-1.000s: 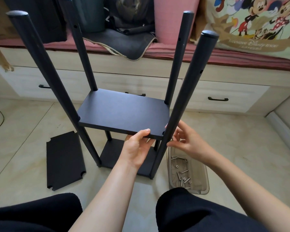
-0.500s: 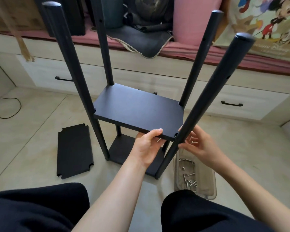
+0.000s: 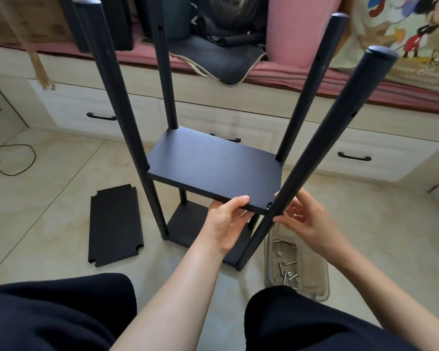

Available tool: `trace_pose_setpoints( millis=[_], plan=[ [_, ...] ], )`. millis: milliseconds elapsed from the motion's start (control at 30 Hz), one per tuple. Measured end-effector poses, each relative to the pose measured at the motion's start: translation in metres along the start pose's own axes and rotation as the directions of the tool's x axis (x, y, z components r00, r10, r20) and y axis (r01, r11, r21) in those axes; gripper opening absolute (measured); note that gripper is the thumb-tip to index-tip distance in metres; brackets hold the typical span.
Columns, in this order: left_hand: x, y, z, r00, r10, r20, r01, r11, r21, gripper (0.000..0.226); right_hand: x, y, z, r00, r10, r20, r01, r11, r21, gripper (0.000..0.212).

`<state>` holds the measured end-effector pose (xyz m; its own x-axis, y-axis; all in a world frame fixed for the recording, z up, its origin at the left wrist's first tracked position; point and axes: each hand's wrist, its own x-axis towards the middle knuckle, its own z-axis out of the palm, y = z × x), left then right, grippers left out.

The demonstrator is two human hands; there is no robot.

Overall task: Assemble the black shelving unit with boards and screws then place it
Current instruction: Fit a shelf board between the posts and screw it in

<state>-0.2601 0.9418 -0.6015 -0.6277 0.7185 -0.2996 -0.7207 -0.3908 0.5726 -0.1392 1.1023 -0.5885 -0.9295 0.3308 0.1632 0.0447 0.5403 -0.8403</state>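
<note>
Nearest, dark-clothed knees low in view, bare forearms reaching forward between them. Left hand gripping the near edge of the middle board, thumb on top, fingers curled beneath. Right hand at the near right pole, fingertips pinched against it just below the board's corner; whether a screw sits between them, cannot tell. Beside the right wrist, on the floor, a clear plastic tray holding loose silver screws. Standing on pale floor tiles, the black shelving unit: matte black, four round poles with capped tops and small side holes, a bottom board low down, the middle board notched at each corner around a pole. Left of it, flat on the tiles, a spare black board with cut-out corners. Further back, pale drawers with dark handles, under a pink cushion and a cartoon-print bag.
</note>
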Motion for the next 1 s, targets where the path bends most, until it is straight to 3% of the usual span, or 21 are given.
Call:
trace_pose_setpoints(
  millis=[533,667,800,900,1000],
  plan=[
    [0.002,0.000,-0.001,1.000,0.013,-0.013,-0.013,0.999,0.041,0.013,0.004,-0.003,0.000,0.999,0.032,0.039,-0.034,0.998,0.046,0.035],
    [0.002,-0.001,-0.002,1.000,0.006,0.002,-0.006,0.999,0.050,0.012,0.004,-0.001,0.000,0.998,0.056,0.003,-0.056,0.997,0.055,0.044],
    [0.004,0.000,-0.005,0.999,0.029,0.021,-0.030,0.998,0.058,0.021,0.009,0.001,0.001,0.975,0.191,-0.110,-0.183,0.980,0.077,0.073],
    [0.003,0.004,-0.008,0.999,0.021,0.047,-0.025,0.996,0.090,0.029,0.014,-0.006,-0.002,0.961,0.275,0.044,-0.278,0.952,0.126,0.087],
    [0.004,0.008,-0.011,0.997,0.010,0.071,-0.018,0.994,0.104,0.041,0.019,-0.015,-0.004,0.958,0.197,0.206,-0.250,0.928,0.275,0.075]
  ],
)
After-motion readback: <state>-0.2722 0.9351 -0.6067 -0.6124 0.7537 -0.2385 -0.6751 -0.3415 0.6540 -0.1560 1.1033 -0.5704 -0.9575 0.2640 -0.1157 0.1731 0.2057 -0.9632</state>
